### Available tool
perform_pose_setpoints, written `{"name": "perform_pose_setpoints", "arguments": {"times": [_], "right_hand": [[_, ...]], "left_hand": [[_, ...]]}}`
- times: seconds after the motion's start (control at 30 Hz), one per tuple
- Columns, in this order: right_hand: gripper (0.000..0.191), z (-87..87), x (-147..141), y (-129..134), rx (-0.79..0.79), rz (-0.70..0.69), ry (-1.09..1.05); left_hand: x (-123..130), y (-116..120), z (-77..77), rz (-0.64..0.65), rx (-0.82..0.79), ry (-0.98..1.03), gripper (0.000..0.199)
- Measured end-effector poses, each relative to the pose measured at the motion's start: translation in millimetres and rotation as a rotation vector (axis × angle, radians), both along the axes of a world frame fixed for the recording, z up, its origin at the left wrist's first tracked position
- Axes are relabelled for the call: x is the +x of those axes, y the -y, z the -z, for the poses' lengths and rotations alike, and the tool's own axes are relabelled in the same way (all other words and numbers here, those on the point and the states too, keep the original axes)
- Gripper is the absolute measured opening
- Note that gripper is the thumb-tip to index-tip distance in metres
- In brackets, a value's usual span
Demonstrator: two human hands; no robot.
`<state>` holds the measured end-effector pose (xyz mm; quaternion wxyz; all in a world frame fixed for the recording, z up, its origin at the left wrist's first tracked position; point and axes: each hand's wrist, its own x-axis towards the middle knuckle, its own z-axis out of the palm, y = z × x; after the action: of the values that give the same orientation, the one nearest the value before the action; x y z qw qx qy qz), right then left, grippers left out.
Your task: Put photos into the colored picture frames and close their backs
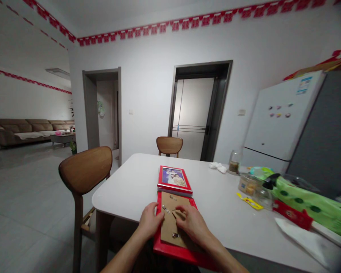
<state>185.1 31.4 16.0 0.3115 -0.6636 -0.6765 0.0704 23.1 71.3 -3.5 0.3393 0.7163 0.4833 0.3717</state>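
A red picture frame [168,248] lies face down at the near table edge, its brown backing board [169,223] facing up. Small metal fittings [175,235] show on the board. My left hand [150,221] grips the frame's left edge, thumb on top. Over the middle of the board, my right hand [191,223] has its thumb and fingers bent together in a pinch. A thin dark line shows by those fingertips; whether it is a held piece or a slot, I cannot make out. Just beyond lies a second red frame with a photo [174,177], face up.
The white table [130,185] carries a glass jar [234,163], crumpled tissue [217,167], a plastic tub [246,184], a yellow packet [250,201] and a green bag [309,201] on the right. Wooden chairs [86,170] stand left and behind. A fridge [278,117] is at right.
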Motion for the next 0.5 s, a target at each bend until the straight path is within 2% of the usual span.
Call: {"name": "perform_pose_setpoints", "arguments": {"times": [0.1, 0.23, 0.37, 0.5], "right_hand": [[0.030, -12.5, -14, 1, 0.053, -0.025, -0.029], [0.027, -21.0, -25, 2, 0.092, -0.096, -0.101], [0.030, -17.3, -14, 3, 0.043, -0.061, -0.167], [0.032, -9.7, 3, 3, -0.015, -0.006, -0.132]], "left_hand": [[3, -3, -0.2, -0.016, -0.072, 0.172, 0.031], [-8, -10, 1.6, -0.049, -0.210, 0.352, 0.016], [-19, -14, 4.1, -0.056, -0.347, 0.464, 0.022], [-8, -10, 4.3, -0.007, -0.427, 0.547, 0.021]]}}
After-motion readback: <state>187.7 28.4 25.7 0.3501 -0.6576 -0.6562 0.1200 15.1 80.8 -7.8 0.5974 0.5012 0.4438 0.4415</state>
